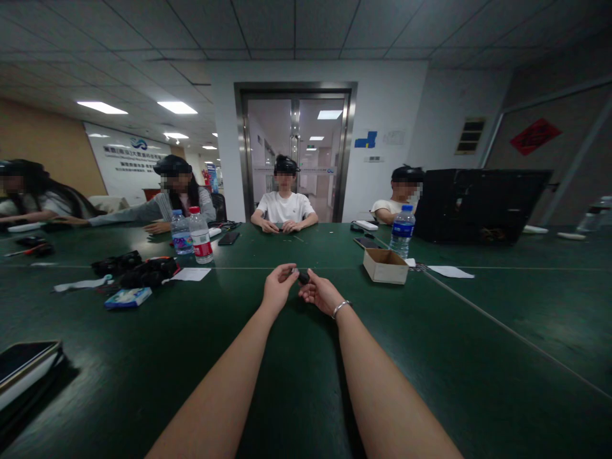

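Roughly crosswise, the small dark object [303, 276] spans the pinching left grip [281, 287] and right grip [324, 294].

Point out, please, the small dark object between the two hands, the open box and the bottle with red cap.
Small dark object [304, 277], head view: its visible middle.
Open box [385, 274], head view: its front wall.
Bottle with red cap [202, 243], head view: its label.

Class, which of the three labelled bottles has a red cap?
The right-hand bottle of the pair on the left; its neighbour and the bottle behind the box have blue caps.
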{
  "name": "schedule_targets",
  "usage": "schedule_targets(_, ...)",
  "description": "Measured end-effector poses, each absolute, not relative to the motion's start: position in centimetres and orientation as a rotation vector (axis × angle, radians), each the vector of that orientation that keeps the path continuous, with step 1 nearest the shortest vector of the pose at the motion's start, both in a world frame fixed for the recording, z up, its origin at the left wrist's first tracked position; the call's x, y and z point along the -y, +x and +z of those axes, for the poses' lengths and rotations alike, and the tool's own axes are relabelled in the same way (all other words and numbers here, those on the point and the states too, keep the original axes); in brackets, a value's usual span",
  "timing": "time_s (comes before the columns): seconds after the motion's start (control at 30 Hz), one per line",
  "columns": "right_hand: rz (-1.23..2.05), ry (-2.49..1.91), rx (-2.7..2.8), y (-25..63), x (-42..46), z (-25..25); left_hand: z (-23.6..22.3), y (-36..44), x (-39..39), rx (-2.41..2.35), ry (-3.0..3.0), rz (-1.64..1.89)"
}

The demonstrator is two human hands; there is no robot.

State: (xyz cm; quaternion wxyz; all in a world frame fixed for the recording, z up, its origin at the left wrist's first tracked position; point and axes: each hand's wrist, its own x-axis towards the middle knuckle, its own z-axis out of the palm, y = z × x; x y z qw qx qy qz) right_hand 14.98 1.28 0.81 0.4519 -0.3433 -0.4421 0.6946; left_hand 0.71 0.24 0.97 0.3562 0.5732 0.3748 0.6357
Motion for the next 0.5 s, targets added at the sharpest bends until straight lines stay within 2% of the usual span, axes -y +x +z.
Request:
schedule_targets(0.33, 1.738, -0.834, 1.185, 14.5, -2.0, 0.3, 2.4, 2.6, 1.1, -0.842, 1.351, 1.409)
schedule_targets(0.5, 1.692, -0.852, 1.183, 14.6, -1.8, 0.3, 4.2, -1.4, 2.3, -1.099, 1.429, 1.269)
